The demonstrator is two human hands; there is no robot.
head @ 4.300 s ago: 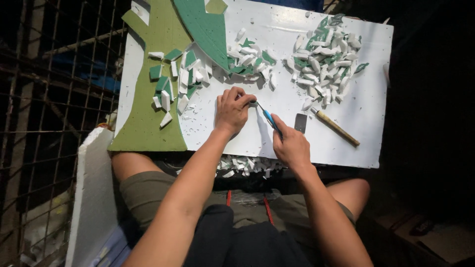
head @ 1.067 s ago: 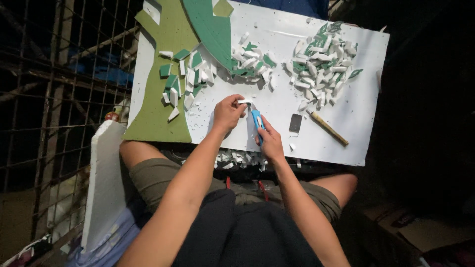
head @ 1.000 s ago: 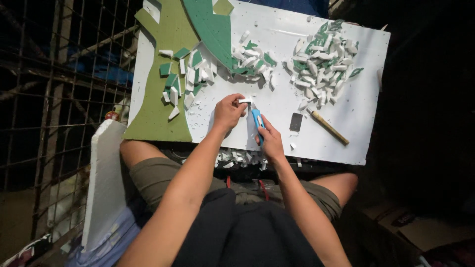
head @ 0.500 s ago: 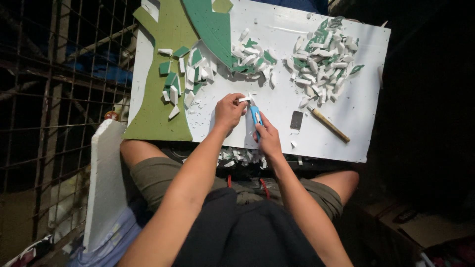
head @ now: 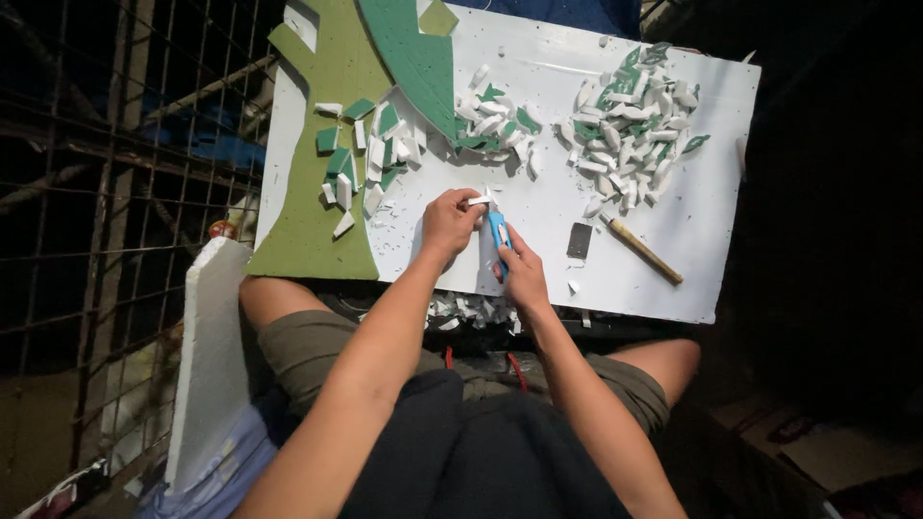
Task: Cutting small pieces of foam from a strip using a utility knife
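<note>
Head view: a person sits with a white board (head: 673, 279) across the lap as a worktop. The left hand (head: 448, 223) pinches a small white foam piece (head: 480, 199) between thumb and fingertips, the grip closed on it, just above the board near its middle. The right hand (head: 520, 272) is clamped around a blue utility knife (head: 497, 234), whose long axis runs roughly away from the body, tip towards the foam piece. The piece lies just beyond and slightly left of the knife's tip, so the two hands sit almost touching (the left is the nearer to the piece, since it holds it). To the right lie a small dark block (head: 579, 240) and a wooden-handled tool (head: 642, 250), apart from both hands. Piles of white and green foam offcuts (head: 630, 125) sit further up the board, beside a curved green foam sheet (head: 413, 58)
</note>
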